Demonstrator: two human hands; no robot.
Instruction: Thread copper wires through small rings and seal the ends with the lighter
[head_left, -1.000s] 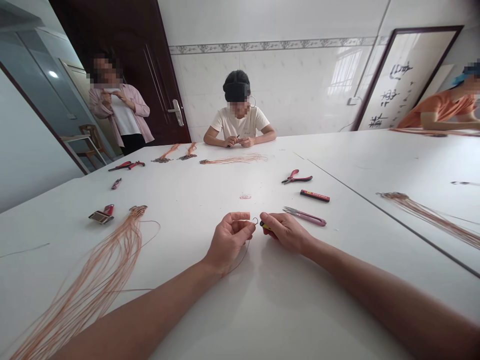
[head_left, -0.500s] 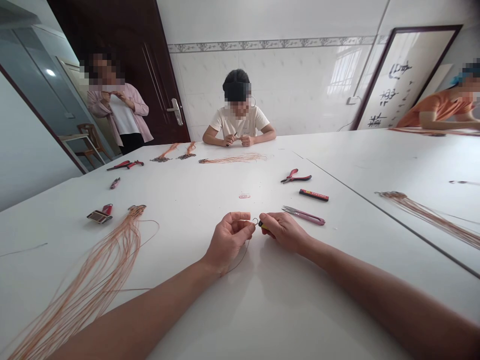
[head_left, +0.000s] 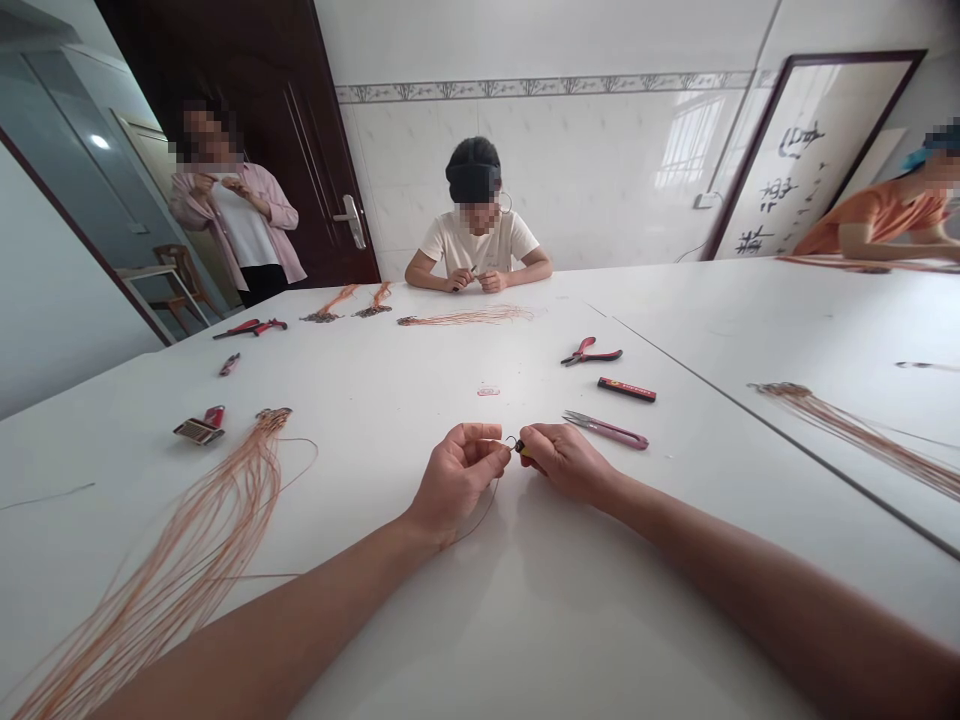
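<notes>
My left hand (head_left: 466, 470) pinches a small dark hook (head_left: 511, 442) between thumb and finger. A thin line (head_left: 489, 510) hangs from that pinch and curves back toward the wrist. My right hand (head_left: 561, 458) is closed around a small yellow-and-black tool (head_left: 523, 449), mostly hidden in the fist. Its black end is right beside the hook; I cannot tell whether they touch. Just beyond my right hand lie purple-handled thread snips (head_left: 611, 430). A bundle of orange lines (head_left: 247, 480), gathered at a hooked end, stretches along the table left of my left arm.
Beyond the snips lie a black-and-red box (head_left: 627, 390) and red-handled pliers (head_left: 591, 352). A small open box (head_left: 199, 430) and more pliers (head_left: 259, 327) are at the left. Another line bundle (head_left: 840, 420) lies across the table seam. A co-worker (head_left: 480, 235) sits opposite.
Both hands keep almost the same place and hold. The yellow-and-black tool has shifted only very slightly at the hook.
</notes>
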